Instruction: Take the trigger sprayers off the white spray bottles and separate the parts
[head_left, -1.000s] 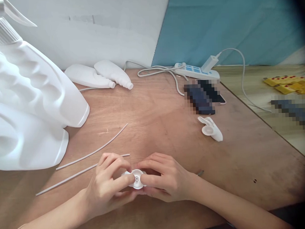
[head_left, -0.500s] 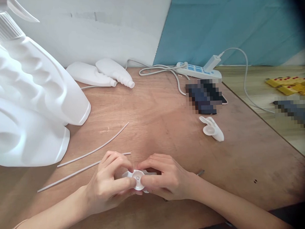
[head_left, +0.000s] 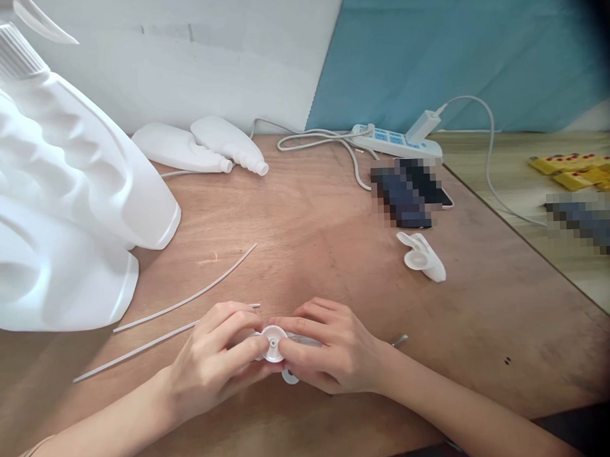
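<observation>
Between my two hands is a white spray trigger head (head_left: 274, 344), its round cap turned up toward me with a small nozzle stub in the middle. My left hand (head_left: 229, 348) grips it from the left, thumb on the cap's rim. From the other side my right hand (head_left: 329, 347) pinches it, thumb and forefinger at the rim. Most of its body is hidden by my fingers. A small white ring-shaped part (head_left: 291, 375) shows just below the cap. Two thin white dip tubes, one straighter (head_left: 139, 352) and one curved (head_left: 192, 296), lie left of my hands.
Large white spray bottles (head_left: 97, 162) stand at the left. Two white bottles (head_left: 182, 147) lie at the back. Another trigger head (head_left: 423, 259) lies on the right, below blurred dark phones (head_left: 401, 192). A power strip (head_left: 397, 144) with cables sits at the back edge.
The held trigger head has risen slightly, away from me, and its cap faces more upward. The ring-shaped part below it shows more. Both hands keep their grip.
</observation>
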Available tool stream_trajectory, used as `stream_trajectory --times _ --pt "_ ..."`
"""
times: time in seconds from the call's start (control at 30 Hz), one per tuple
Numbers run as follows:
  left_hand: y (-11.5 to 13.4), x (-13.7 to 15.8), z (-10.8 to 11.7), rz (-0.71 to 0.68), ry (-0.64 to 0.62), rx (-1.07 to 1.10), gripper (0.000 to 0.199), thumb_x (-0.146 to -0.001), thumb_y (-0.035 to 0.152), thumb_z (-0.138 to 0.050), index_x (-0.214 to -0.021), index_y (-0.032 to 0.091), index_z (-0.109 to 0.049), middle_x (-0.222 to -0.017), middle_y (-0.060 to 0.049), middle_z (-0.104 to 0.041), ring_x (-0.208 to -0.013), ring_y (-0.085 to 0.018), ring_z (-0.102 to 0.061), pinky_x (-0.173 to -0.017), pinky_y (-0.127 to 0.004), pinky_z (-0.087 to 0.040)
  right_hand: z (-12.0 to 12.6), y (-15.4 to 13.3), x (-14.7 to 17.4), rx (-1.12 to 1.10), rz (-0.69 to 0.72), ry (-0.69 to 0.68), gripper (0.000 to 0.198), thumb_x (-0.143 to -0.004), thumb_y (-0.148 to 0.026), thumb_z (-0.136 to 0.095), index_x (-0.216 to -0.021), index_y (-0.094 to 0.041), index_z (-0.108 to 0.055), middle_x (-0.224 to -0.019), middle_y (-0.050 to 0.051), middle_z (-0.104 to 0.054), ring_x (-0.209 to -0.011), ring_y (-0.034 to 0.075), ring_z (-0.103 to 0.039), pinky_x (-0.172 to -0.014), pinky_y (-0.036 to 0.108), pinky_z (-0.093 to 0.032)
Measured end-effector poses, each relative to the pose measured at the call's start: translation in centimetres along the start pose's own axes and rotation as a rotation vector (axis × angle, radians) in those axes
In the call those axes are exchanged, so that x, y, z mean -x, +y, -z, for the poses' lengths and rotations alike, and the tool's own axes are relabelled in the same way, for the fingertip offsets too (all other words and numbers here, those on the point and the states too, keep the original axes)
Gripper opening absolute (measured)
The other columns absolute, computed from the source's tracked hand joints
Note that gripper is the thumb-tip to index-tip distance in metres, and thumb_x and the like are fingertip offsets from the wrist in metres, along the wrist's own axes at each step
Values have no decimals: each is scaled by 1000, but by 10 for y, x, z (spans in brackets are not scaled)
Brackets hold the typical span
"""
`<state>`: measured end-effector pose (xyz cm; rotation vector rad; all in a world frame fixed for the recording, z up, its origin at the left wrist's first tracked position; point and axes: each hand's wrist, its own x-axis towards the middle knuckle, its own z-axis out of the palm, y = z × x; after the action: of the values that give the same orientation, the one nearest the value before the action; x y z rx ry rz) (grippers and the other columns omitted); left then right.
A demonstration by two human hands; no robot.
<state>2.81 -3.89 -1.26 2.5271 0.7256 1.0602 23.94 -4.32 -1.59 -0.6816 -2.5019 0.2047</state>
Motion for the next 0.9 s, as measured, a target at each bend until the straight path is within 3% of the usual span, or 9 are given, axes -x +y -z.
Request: stream_trajectory --times 0.23,0.33,0.43,0.7,0.83,0.9 --pt "-4 -2 0 -41 -24 -18 12 -78 17 -62 -88 17 -56 -82 -6 -61 -81 -18 -53 -70 -32 -48 4 -1 -7 1 -5 -27 9 -82 -23 -48 -84 -20 -56 -102 2 -64 -65 13 -48 -57 28 -35" --pt "-5 -1 -1 8 -44 -29 9 -81 24 -59 -87 17 -55 -83 -5 -62 -81 -18 -53 -71 -32 -45 1 1 -6 -29 -13 9 10 -84 -22 -46 -89 -20 -54 -91 3 -65 -64 13 -49 -57 27 -35" --pt "-5 0 -1 54 -78 -56 19 -81 30 -59 -92 15 -53 -89 -8 -61 -80 -18 -53 -71 -33 -42 -4 3 -5 -94 -18 48 14 -86 -23 -47 -98 -18 -49 -84 3 -64 -62 12 -50 -56 26 -35" --pt "-1 -2 2 69 -133 -36 16 -82 23 -56 -95 16 -52 -92 -9 -60 -85 -20 -51 -74 -35 -40 -7 2 -4 -148 -85 126 30 -85 -33 -51 -108 -17 -39 -76 1 -61 -61 13 -51 -57 25 -38" --pt "8 -7 14 132 -190 -33 24 -84 22 -50 -107 17 -51 -101 -10 -56 -91 -21 -51 -76 -34 -41 -6 2 -4 -136 -107 139 30 -85 -33 -51 -108 -18 -40 -79 2 -62 -63 13 -52 -58 25 -39" --pt "9 -7 26 191 -232 -162 24 -85 21 -47 -109 19 -52 -102 -10 -56 -91 -22 -52 -75 -34 -41 -4 2 -4 -129 -121 158 30 -85 -32 -52 -107 -17 -40 -80 2 -63 -63 13 -52 -58 26 -39"
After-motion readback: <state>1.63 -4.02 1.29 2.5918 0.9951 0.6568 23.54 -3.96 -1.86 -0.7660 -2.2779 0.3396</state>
